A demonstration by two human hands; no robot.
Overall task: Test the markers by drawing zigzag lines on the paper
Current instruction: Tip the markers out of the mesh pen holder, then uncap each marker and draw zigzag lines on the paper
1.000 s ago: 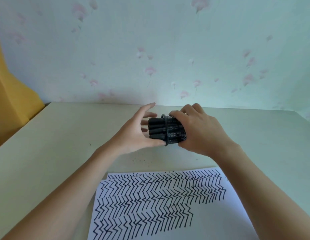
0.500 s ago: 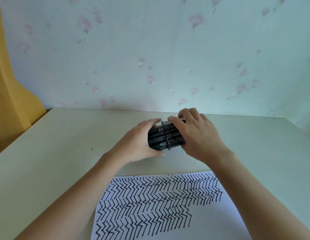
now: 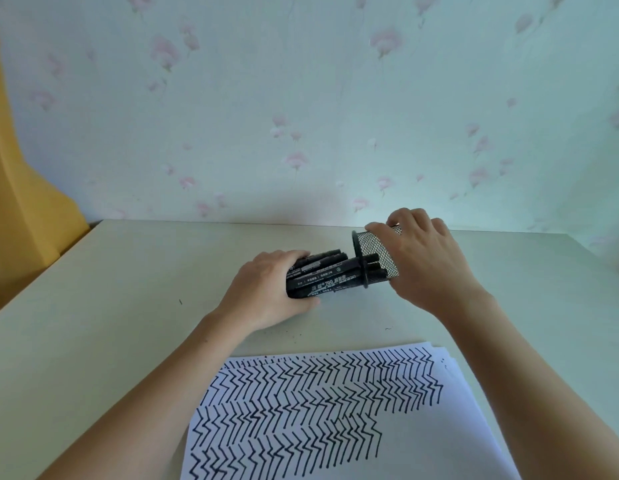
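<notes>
A bundle of smooth black cylindrical markers (image 3: 330, 277) is gripped by the left hand (image 3: 266, 292) above the zigzag-covered paper (image 3: 439, 438), long axes lying left-right, their right ends inside a tipped black mesh cup (image 3: 375, 258) clasped by the right hand (image 3: 429, 261)

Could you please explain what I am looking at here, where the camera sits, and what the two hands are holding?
No machine is involved: a person wears a camera on the head, looking down at their own hands. The left hand holds a bundle of black markers. The right hand has its grip round a black mesh pen cup, tipped on its side, with the marker ends inside it. On the pale table in front lies a stack of white paper, its top sheet covered in rows of black zigzag lines.
</notes>
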